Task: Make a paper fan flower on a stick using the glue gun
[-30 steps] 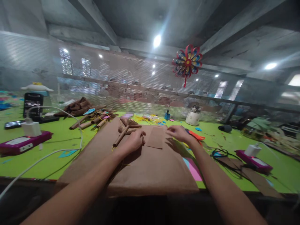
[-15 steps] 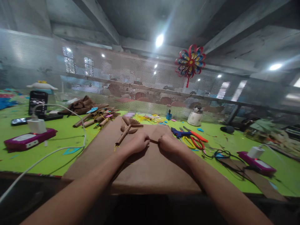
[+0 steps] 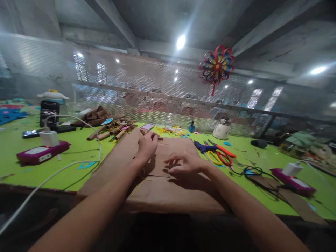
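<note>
My left hand (image 3: 147,147) is curled over a pleated brown paper piece (image 3: 160,139) with a rolled paper stem, covering most of it. Its fingers look closed on it, though the fingertips are partly hidden. My right hand (image 3: 185,162) hovers with fingers apart and nothing between them. Under and beside it is a flat piece of brown paper (image 3: 159,170), hard to tell from the brown paper-covered board (image 3: 173,199) beneath. Thin yellow strings (image 3: 138,185) trail on the board below my left wrist.
Rolled brown paper tubes (image 3: 114,131) lie at the left back. Blue-handled pliers or glue gun (image 3: 203,147), red scissors (image 3: 224,157) and black cable (image 3: 258,171) lie at right. Purple power strips (image 3: 43,153) flank both sides. A white cable (image 3: 98,147) crosses the green table.
My left hand has moved forward and left onto the pleated paper piece. My right hand has let go of the flat brown paper and opened; the paper now lies nearer me.
</note>
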Tool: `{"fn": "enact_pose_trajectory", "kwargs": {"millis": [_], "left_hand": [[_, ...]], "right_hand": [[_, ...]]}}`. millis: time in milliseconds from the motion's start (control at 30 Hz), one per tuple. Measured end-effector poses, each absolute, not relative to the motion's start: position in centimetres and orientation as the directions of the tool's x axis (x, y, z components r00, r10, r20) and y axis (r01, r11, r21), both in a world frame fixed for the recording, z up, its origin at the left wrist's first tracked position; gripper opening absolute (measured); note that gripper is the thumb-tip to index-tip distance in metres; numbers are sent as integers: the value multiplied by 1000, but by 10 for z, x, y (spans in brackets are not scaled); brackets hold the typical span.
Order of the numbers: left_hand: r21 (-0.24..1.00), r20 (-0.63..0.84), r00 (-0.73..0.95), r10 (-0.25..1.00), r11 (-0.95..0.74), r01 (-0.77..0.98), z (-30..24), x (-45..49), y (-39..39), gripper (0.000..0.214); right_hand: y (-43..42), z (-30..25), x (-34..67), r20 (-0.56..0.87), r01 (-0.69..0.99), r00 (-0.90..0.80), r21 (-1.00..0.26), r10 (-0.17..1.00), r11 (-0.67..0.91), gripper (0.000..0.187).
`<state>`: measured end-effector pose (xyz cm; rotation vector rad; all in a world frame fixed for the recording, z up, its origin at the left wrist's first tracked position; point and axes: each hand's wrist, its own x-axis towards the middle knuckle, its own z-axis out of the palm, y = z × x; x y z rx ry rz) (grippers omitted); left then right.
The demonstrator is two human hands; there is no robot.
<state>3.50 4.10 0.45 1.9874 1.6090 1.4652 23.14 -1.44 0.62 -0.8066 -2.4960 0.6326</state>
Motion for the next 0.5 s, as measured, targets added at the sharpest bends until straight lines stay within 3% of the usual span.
{"fn": "enact_pose_trajectory", "kwargs": {"millis": [133,233,333,400,500], "left_hand": [[606,545,55,837,-439,664,3,39,36,23],[534,550,209,809,-532,657,2,45,29,25],[463,528,385,757,-636,617,1,51,22,24],[405,483,507,714,-695,594,-1,54,18,24],[293,407,660,631,-775,560,-3,58,15,20]], "right_hand": [[-6,16,253,403,439,-502,-644,765,627,32],[10,22,283,502,408,-174,-746,847,526,34],[16,30,318,461,366,65,-836,885,409,37],[9,37,342,370,448,41,-837,928,314,35],[-17,45,370,122,717,-190,-660,974,222,28]]}}
